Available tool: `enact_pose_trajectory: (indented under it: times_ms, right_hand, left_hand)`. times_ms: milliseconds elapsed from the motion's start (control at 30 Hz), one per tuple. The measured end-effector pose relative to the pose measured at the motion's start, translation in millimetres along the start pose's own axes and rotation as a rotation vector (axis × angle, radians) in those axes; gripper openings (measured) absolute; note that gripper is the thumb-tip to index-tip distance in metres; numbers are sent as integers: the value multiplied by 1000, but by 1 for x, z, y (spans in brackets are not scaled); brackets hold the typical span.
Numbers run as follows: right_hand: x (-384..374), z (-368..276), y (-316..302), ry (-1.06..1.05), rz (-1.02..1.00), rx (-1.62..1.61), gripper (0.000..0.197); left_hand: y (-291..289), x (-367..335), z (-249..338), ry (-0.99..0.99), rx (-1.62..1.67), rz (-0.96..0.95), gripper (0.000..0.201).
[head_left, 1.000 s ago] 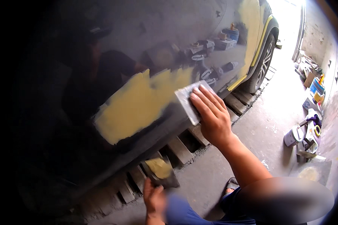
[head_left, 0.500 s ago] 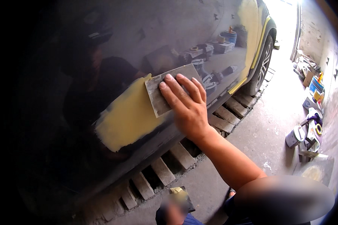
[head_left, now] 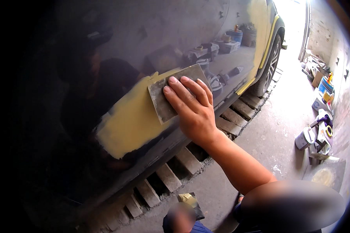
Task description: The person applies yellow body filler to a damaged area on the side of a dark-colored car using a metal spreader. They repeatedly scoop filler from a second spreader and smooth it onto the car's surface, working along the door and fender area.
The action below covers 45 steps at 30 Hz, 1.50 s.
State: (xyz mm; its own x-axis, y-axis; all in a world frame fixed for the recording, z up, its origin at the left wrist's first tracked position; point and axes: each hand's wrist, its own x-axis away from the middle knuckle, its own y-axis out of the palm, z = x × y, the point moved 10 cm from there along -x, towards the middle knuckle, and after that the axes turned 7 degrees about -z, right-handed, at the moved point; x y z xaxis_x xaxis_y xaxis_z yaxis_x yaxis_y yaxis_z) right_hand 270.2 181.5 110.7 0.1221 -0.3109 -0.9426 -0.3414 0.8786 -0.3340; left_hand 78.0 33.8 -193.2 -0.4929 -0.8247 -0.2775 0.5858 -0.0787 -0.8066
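Against the dark car door [head_left: 136, 35] lies a flat grey putty spreader [head_left: 158, 99]. My right hand [head_left: 194, 105] grips it, fingers laid close together across its face; the thumb is hidden. To the spreader's left, a broad patch of yellow putty [head_left: 124, 128] covers the lower door, and a thin yellow strip shows along its upper edge. At the bottom, my left hand [head_left: 181, 217] is blurred. It holds a small dark board [head_left: 198, 207] with a dab of yellow putty [head_left: 187, 199] on top.
A floor grating of slats [head_left: 169, 176] runs beside the car, up to the wheel [head_left: 270, 70]. Along the right wall stand a paint can [head_left: 305, 138], a tape roll [head_left: 329, 131], a blue tub [head_left: 325, 86] and a grey board [head_left: 332, 173].
The spreader and my right hand have shifted slightly down and left, and a yellow strip now shows above the spreader. My left hand still holds the board low down.
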Motion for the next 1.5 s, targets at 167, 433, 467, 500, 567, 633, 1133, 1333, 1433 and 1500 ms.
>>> enact_pose_trajectory:
  times_ms: [167,433,467,500,567,633,1133,1333,1433,1500]
  right_hand:
    - [30,-8,15,-12,-103,-45,45]
    - [77,-16,25,-19,-274,-85,47]
    - [80,-19,25,-24,-288,-97,47]
    - [81,-19,22,-27,-301,-96,47]
    - [79,-13,12,-24,-307,-70,47]
    - [64,-1,-4,-2,-255,-57,47]
    - [54,5,16,43,-166,-53,49]
    - [87,1,17,37,-304,-82,49]
    - [71,2,-3,28,-265,-46,48]
    - [43,4,-20,22,-145,-5,45]
  left_hand:
    - [-2,-2,2,-23,-3,-29,15]
    - [19,6,-11,23,-73,-115,12]
    - [20,9,-11,18,-88,-122,11]
    - [17,3,-6,17,-92,-125,11]
    - [8,-6,4,23,-72,-94,10]
    - [1,-9,10,34,-32,-38,10]
    - [13,5,-11,-9,-18,-18,10]
    - [15,-4,-3,-5,-86,-80,14]
    - [0,-13,10,-34,-76,-53,15]
    - [-13,-20,20,-61,-77,-40,16]
